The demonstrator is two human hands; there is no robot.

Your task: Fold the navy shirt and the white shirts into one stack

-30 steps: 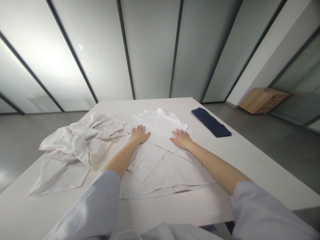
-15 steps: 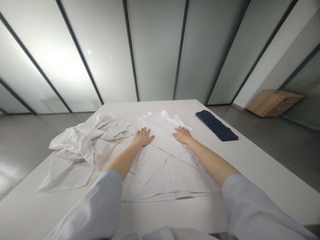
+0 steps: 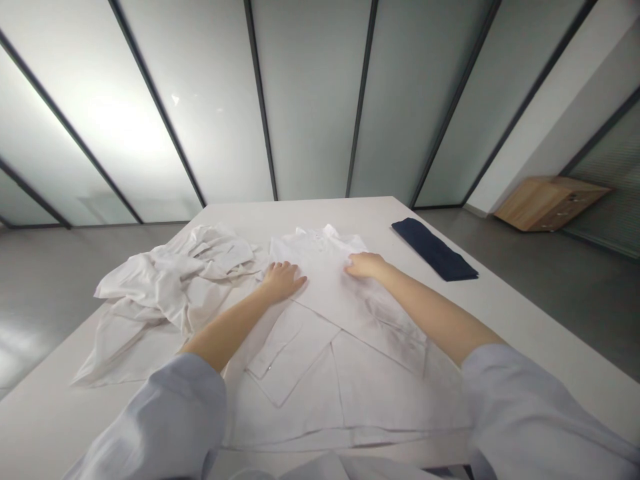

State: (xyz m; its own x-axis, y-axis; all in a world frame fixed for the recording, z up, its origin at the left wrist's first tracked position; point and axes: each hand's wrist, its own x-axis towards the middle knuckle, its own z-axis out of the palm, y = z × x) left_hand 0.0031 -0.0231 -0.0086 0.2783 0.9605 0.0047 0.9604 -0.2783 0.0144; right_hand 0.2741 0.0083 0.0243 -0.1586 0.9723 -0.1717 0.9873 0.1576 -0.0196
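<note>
A white shirt [image 3: 310,313] lies on the worktop [image 3: 500,307], its cloth pinched in the grip of the right hand [image 3: 367,265], the left hand [image 3: 281,283] resting open upon it; crumpled white fabric [image 3: 165,283] (close by) lies left, folded navy cloth [image 3: 435,249] right

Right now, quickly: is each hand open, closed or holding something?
Left hand: open, thumb spread, resting on the white cloth shirt.
Right hand: closed, its grip apparently pinching the same shirt.
</note>
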